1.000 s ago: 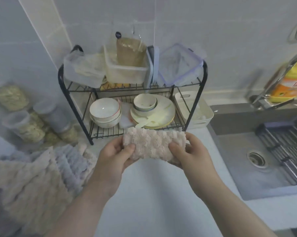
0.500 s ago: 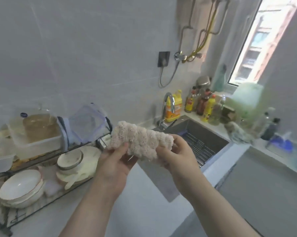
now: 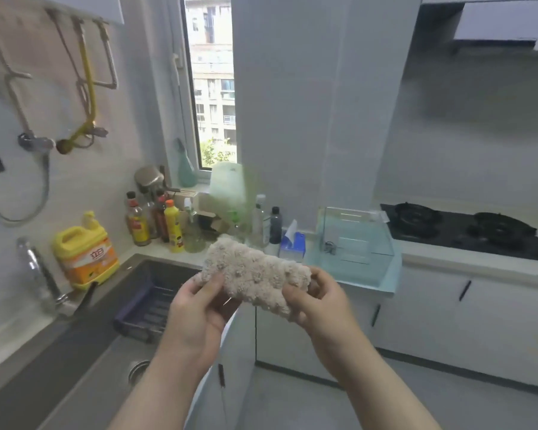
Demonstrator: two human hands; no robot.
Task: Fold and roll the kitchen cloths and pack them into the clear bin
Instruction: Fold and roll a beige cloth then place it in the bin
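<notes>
Fingers (image 3: pixel 214 282) of our left hand (image 3: pixel 196 308) pinch one end of the rolled cloth (image 3: pixel 255 277), thumb on top. Our right hand (image 3: pixel 318 302) grips the other end the same way. The roll is held level in the air, tight, nothing trailing.

Changed over the last second: the grip is as it was, but our view has swung off the dish rack and the cloth pile, across the sink (image 3: pixel 171 270), to the far corner. The clear bin (image 3: pixel 382 243) has come into sight at 1 o'clock of the roll. It sits on the table (image 3: pixel 370 282) between the tissue box (image 3: pixel 292 248) and the hob (image 3: pixel 463 231). No cloths show in it.

The roll is near the bin but apart, short of its near wall. We judge folding and rolling done for this cloth. The carry is under way, and lowering it into the bin comes next. The other cloths are out of view.
</notes>
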